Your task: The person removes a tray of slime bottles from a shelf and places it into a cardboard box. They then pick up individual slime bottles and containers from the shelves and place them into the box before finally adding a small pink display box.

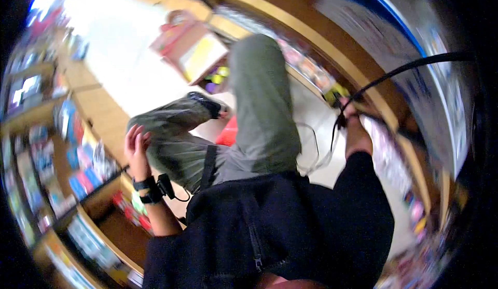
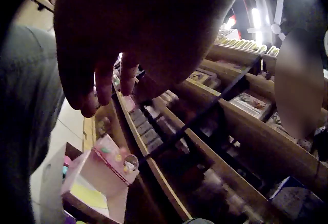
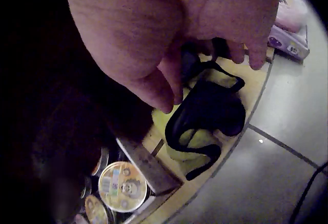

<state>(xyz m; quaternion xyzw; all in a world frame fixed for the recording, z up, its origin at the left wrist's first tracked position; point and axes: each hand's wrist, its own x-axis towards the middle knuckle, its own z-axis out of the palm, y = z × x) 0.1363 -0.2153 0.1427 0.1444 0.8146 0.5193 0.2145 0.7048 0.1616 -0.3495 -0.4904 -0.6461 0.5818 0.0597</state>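
My left hand [image 1: 137, 149] is raised beside the bent left knee, its fingers loosely extended with nothing in them. The left wrist view shows that hand [image 2: 138, 29] dark, with fingers hanging apart. Low by the shelf at the right, my right hand [image 1: 353, 118] reaches down. In the right wrist view the right hand [image 3: 174, 34] grips a black strapped item [image 3: 212, 106] between thumb and fingers; part of the grip is hidden. A yellow-green item [image 3: 189, 149] lies under and against the black one, on the pale wooden shelf edge.
A pink box [image 1: 194, 53] with yellow inside stands on the floor ahead. Stocked shelves [image 1: 88, 123] line the left, and more run along the right. Round tins [image 3: 123, 186] sit near the right hand. A black cable [image 1: 415, 63] crosses at the right.
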